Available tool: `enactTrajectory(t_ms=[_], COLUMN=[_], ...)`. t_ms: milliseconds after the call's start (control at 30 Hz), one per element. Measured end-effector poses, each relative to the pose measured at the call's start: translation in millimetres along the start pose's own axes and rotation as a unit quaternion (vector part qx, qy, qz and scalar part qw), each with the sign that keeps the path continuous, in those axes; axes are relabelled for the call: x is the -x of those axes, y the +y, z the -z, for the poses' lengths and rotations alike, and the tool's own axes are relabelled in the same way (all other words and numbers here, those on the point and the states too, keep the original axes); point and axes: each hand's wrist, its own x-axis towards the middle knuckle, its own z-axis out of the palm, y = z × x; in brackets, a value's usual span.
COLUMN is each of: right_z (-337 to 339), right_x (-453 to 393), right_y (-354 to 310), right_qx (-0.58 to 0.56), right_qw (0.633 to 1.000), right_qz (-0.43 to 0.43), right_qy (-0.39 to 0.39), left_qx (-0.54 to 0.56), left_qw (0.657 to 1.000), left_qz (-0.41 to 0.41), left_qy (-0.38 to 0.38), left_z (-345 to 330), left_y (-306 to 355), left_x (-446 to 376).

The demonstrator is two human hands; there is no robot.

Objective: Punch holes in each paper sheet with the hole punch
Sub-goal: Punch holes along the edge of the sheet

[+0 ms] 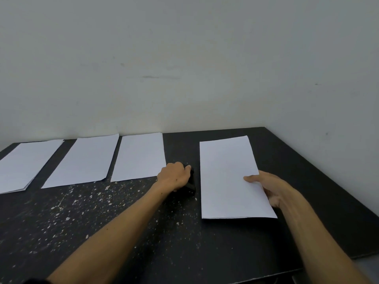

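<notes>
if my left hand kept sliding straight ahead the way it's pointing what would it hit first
Likely nothing on the table: the left hand, on the hole punch, points through the gap between sheets toward the wall.

Plain workroom: bare wall [184,58], paint-speckled black table [123,222].

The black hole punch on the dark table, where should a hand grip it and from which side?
Judging by its low, blocky shape, grip the black hole punch over its top from above, as the left hand does, clear of the white paper sheet.
</notes>
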Motion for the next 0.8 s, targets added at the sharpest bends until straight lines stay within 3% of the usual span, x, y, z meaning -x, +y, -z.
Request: enactTrajectory(t_ms=[800], right_z=[-17.8], right_x=[-45.9], right_y=[-23.0], right_qx=[0.045], right_qw=[0.998], right_qz=[-0.031], right_qy=[-0.007], left_qx=[0.003], left_qw=[1.0], left_qz=[0.013], left_qy=[-0.008], left_z=[1.3], left_y=[7.3], left_x=[-49.9])
